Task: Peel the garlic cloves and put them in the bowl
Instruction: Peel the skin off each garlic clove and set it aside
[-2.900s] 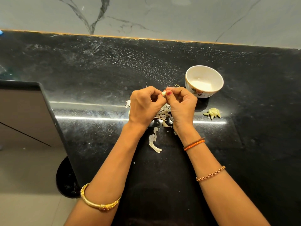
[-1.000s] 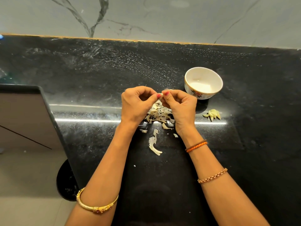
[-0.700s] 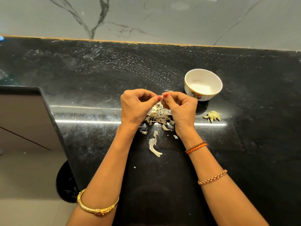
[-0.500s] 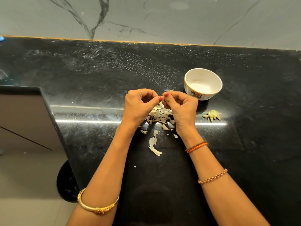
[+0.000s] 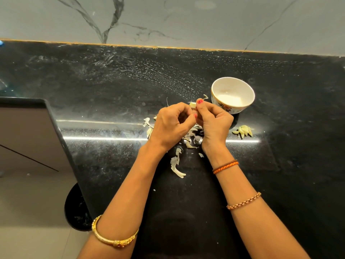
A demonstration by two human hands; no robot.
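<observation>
My left hand [image 5: 170,126] and my right hand [image 5: 212,122] meet above the black counter, fingers curled. Between their fingertips they pinch a small pale garlic clove [image 5: 192,104], mostly hidden by the fingers. A thin strip of skin [image 5: 205,97] curls up beside my right thumb. The white bowl [image 5: 216,85] with a floral band stands just right of my hands, and I see no cloves in it. A small heap of pale yellowish garlic cloves [image 5: 243,130] lies on the counter below the bowl.
Papery garlic skins [image 5: 177,165] are scattered on the counter [image 5: 112,86] under and in front of my hands. The counter's left edge [image 5: 61,139] drops off to a tiled floor. A grey marble wall [image 5: 168,19] rises behind the counter.
My hands have shifted slightly left and closer together. The clove now shows above my fingertips with a strip of skin lifted beside my right thumb.
</observation>
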